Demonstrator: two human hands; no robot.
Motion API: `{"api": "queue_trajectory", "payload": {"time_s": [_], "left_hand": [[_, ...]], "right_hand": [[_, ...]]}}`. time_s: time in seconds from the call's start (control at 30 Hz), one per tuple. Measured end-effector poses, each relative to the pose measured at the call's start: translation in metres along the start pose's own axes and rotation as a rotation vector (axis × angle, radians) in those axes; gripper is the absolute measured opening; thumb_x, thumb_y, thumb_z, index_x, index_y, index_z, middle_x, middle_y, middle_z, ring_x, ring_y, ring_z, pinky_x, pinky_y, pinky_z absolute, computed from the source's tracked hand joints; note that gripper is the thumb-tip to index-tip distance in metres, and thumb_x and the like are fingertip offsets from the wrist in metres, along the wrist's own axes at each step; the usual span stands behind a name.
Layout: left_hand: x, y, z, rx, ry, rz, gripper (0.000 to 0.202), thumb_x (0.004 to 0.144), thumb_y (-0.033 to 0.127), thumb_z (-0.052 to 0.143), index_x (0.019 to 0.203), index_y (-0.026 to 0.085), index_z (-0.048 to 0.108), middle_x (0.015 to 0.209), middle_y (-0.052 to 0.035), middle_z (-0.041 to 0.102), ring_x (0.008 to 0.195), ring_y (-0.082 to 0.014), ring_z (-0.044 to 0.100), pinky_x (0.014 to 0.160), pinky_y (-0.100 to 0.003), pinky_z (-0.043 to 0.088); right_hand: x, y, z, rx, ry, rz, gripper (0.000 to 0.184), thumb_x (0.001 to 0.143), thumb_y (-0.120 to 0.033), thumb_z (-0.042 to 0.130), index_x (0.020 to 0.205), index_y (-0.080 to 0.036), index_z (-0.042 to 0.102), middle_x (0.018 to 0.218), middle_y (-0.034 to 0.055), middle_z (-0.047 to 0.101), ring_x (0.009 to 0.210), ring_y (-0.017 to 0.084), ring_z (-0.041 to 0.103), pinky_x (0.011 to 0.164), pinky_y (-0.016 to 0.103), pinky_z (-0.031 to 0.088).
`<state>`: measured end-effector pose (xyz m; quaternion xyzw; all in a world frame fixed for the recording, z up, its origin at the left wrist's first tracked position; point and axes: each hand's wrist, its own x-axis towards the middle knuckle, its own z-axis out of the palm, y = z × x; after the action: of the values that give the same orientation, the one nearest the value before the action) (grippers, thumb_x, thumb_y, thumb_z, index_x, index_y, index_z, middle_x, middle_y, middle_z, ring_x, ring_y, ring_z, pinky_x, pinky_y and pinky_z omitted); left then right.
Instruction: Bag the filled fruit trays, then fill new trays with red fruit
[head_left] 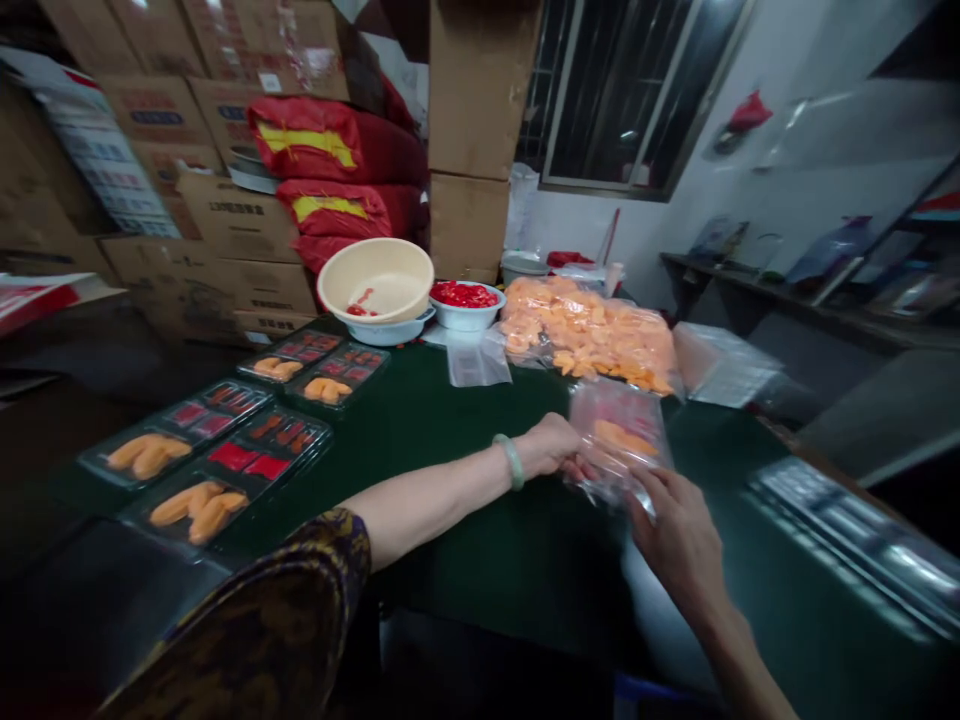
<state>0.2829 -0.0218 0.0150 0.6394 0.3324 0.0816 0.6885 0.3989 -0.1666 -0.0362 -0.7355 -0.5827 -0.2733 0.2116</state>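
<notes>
Trays (217, 410) of orange strips (196, 510) sit at my left on the green table (480, 560). My left hand (551, 447), jade bangle (510, 462) at the wrist, pinches one edge of a clear plastic bag (639, 412) holding orange pieces (624, 437); my right hand (679, 535) grips its lower corner, fingers closed.
</notes>
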Motion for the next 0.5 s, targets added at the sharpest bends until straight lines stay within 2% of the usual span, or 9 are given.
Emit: {"api": "queue_trajectory", "payload": {"time_s": [0.13,0.2,0.27,0.3,0.37,0.47,0.5], "left_hand": [[-0.015,-0.023,-0.036,0.277,0.145,0.084,0.012,0.073,0.009,0.05,0.07,0.011,0.061,0.058,-0.0045,0.062,0.044,-0.0114,0.054,0.042,-0.021,0.039],[-0.024,-0.028,-0.064,0.413,0.278,0.149,0.009,0.072,0.011,0.053,0.072,0.014,0.061,0.069,-0.0058,0.065,0.058,-0.0153,0.059,0.053,-0.025,0.045],[-0.039,-0.031,-0.097,0.54,0.413,0.194,0.007,0.069,0.011,0.057,0.07,0.016,0.061,0.079,-0.0077,0.065,0.078,-0.0217,0.061,0.071,-0.032,0.047],[-0.051,-0.033,-0.115,0.595,0.468,0.205,0.006,0.069,0.012,0.058,0.07,0.017,0.061,0.082,-0.0084,0.065,0.086,-0.0245,0.06,0.078,-0.036,0.046],[-0.087,-0.042,-0.15,0.667,0.551,0.201,0.005,0.07,0.016,0.059,0.074,0.018,0.062,0.088,-0.0092,0.065,0.095,-0.0276,0.057,0.087,-0.04,0.041],[-0.162,-0.072,-0.196,0.77,0.726,0.154,0.016,0.079,0.021,0.05,0.09,0.019,0.063,0.099,-0.0113,0.063,0.102,-0.0275,0.054,0.091,-0.04,0.038],[-0.189,-0.086,-0.209,0.898,0.857,0.118,0.02,0.083,0.022,0.045,0.094,0.019,0.062,0.099,-0.0118,0.064,0.099,-0.0264,0.054,0.089,-0.039,0.039]], "right_hand": [[0.007,-0.021,-0.021,-0.059,0.081,0.023,0.032,0.088,-0.031,0.04,0.103,-0.012,0.062,0.1,0.0151,0.06,0.087,0.031,0.055,0.068,0.042,0.047],[0.011,-0.041,-0.026,0.085,0.156,-0.002,0.03,0.088,-0.031,0.042,0.102,-0.013,0.061,0.101,0.0138,0.062,0.089,0.03,0.058,0.072,0.041,0.048],[0.011,-0.068,-0.019,0.329,0.151,-0.02,0.026,0.087,-0.032,0.046,0.101,-0.016,0.061,0.098,0.0109,0.064,0.085,0.025,0.061,0.072,0.037,0.049],[0.01,-0.084,-0.012,0.483,0.088,-0.014,0.024,0.086,-0.032,0.048,0.1,-0.018,0.061,0.095,0.0096,0.065,0.082,0.023,0.063,0.07,0.034,0.051],[0.008,-0.12,0.004,0.837,-0.171,0.05,0.024,0.086,-0.035,0.049,0.1,-0.019,0.06,0.09,0.0086,0.066,0.075,0.02,0.065,0.064,0.032,0.053],[0.013,-0.18,0.019,1.342,-0.75,0.255,0.038,0.086,-0.042,0.049,0.111,-0.014,0.054,0.098,0.014,0.066,0.084,0.023,0.066,0.066,0.035,0.056],[0.018,-0.2,0.021,1.458,-0.929,0.346,0.043,0.085,-0.043,0.051,0.116,-0.013,0.051,0.105,0.0165,0.064,0.09,0.024,0.065,0.07,0.036,0.056]]}}
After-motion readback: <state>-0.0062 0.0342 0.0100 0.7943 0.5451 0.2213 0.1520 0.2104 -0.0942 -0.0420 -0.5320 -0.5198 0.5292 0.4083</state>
